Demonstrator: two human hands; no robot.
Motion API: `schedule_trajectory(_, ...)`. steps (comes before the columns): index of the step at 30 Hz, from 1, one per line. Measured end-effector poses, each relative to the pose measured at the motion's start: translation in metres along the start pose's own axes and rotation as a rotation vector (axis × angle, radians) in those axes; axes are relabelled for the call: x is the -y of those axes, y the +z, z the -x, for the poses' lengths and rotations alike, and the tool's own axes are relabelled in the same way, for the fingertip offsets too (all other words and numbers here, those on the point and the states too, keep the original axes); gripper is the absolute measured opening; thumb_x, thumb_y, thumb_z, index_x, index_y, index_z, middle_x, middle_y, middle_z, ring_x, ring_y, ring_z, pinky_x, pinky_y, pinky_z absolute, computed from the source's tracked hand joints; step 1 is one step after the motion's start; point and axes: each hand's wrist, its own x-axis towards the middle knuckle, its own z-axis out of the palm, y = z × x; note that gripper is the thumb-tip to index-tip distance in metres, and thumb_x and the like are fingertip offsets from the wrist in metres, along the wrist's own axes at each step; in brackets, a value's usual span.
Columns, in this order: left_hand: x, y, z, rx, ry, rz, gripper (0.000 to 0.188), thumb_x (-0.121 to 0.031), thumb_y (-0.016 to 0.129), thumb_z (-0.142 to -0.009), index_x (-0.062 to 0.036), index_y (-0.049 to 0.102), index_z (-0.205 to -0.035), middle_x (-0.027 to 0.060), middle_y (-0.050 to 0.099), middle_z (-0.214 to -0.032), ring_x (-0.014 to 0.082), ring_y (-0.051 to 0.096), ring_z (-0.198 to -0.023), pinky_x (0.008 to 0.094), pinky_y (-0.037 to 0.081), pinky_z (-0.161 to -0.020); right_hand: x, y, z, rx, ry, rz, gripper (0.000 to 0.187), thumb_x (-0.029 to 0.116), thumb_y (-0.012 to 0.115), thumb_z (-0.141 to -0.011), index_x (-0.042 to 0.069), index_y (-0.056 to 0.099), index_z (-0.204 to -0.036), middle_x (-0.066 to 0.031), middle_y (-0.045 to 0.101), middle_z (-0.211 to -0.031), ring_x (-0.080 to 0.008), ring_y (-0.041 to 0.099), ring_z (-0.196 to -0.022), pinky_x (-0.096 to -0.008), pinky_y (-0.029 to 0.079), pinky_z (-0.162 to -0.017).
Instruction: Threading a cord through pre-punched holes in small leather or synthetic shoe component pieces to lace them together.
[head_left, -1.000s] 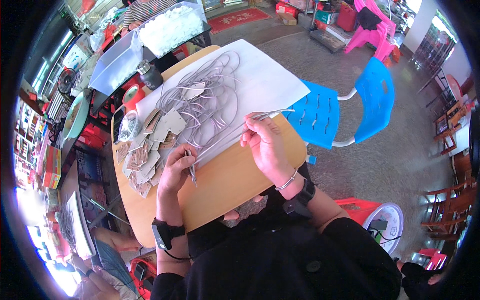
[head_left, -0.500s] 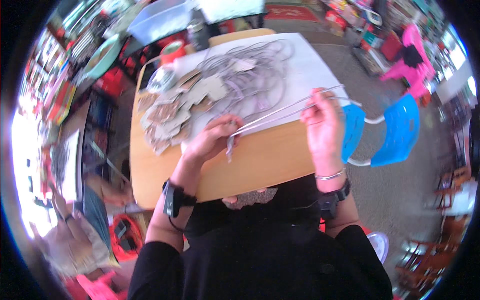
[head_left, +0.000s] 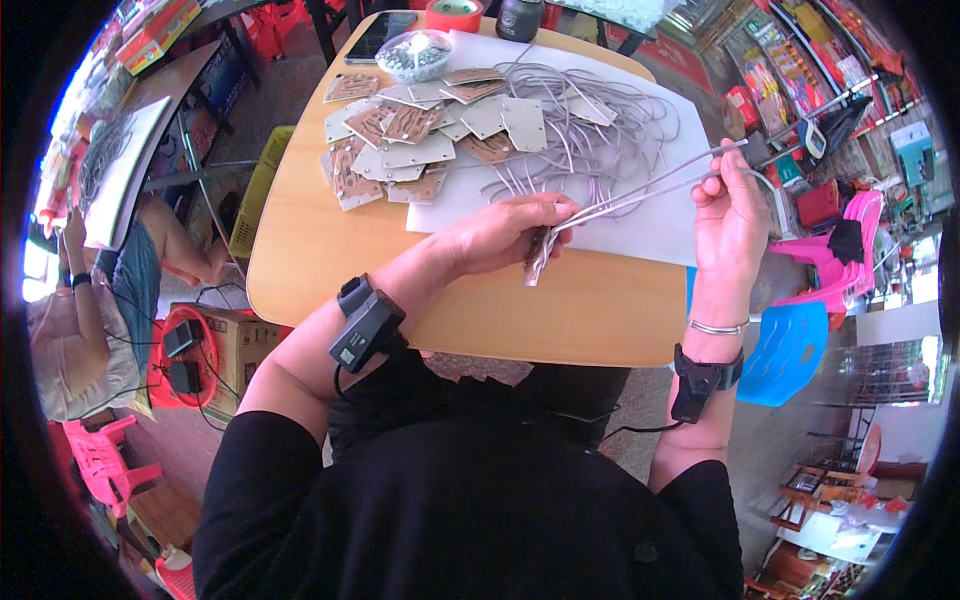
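Thin grey cords (head_left: 645, 192) stretch between my two hands above the near side of the table. My left hand (head_left: 510, 232) is closed around their gathered ends, and a short whitish bundle hangs below its fingers beside a small brown piece, partly hidden. With curled fingers, my right hand (head_left: 732, 215) grips the same cords further along, and their tips stick out past it. Beyond my left hand lies a heap of square grey-and-brown cards (head_left: 405, 152) with small studs near their edges. A loose tangle of grey cord (head_left: 610, 120) spreads beside the heap on a white sheet (head_left: 655, 235).
Along the table's far edge stand a tub of small metallic pieces (head_left: 414, 60), a black phone (head_left: 381, 36), a red tape roll (head_left: 454, 14) and a dark jar (head_left: 519, 18). A blue stool (head_left: 785, 350) is at the right. Another person (head_left: 85, 340) sits at the left.
My head view has shifted, so the table sits higher and further left. Both hands still hold the cords, now nearer the picture's right side, and the card heap shows more sharply.
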Motion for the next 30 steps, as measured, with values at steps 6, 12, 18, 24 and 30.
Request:
schedule_trajectory(6,-0.003,0.005,-0.001,-0.011,0.003,0.009,0.03,-0.028,0.043,-0.097,-0.0025,0.051,-0.11,0.0015,0.052,-0.088,0.0107,0.052,-0.079,0.0247,0.044,-0.07,0.012,0.035,0.004,0.093,-0.279,0.229,0.041,0.004,0.061,-0.085,-0.005,0.042,-0.12,-0.0076,0.06,-0.079,-0.0124,0.058,-0.062,-0.0281,0.052,-0.057)
schedule_trajectory(12,0.003,0.004,-0.005,-0.04,-0.039,0.044,0.029,-0.025,0.043,-0.096,-0.0014,0.052,-0.11,0.0032,0.054,-0.088,0.0124,0.054,-0.079,0.0263,0.046,-0.07,-0.004,0.071,-0.011,0.165,-0.246,0.31,0.047,0.004,0.06,-0.086,-0.01,0.037,-0.124,-0.0123,0.061,-0.085,-0.0153,0.062,-0.068,-0.0299,0.054,-0.064)
schedule_trajectory(18,0.005,0.001,-0.006,-0.032,0.003,0.1,0.029,-0.025,0.042,-0.096,-0.002,0.053,-0.111,0.0048,0.057,-0.088,0.0146,0.056,-0.08,0.0282,0.046,-0.07,-0.051,0.028,0.004,0.086,-0.228,0.797,0.055,0.006,0.062,-0.083,-0.006,0.035,-0.13,-0.0107,0.059,-0.097,-0.0124,0.059,-0.08,-0.0247,0.048,-0.073)
schedule_trajectory(24,0.009,-0.003,-0.007,-0.061,0.081,0.104,0.031,-0.026,0.044,-0.095,-0.0027,0.049,-0.115,0.0061,0.056,-0.097,0.016,0.056,-0.085,0.0311,0.046,-0.075,-0.062,0.025,0.082,0.214,0.261,0.681,0.014,0.015,0.06,-0.088,0.002,0.061,-0.089,0.0005,0.06,-0.075,-0.0042,0.048,-0.056,-0.02,0.04,-0.05)
schedule_trajectory(30,0.007,0.0,-0.006,-0.039,0.014,-0.027,0.032,-0.025,0.045,-0.095,-0.0018,0.047,-0.116,0.0079,0.055,-0.101,0.0163,0.055,-0.091,0.0328,0.045,-0.079,-0.073,0.023,0.092,0.2,0.444,0.419,0.015,0.017,0.061,-0.087,0.003,0.063,-0.089,0.0011,0.058,-0.069,-0.0029,0.046,-0.053,-0.0179,0.036,-0.046)
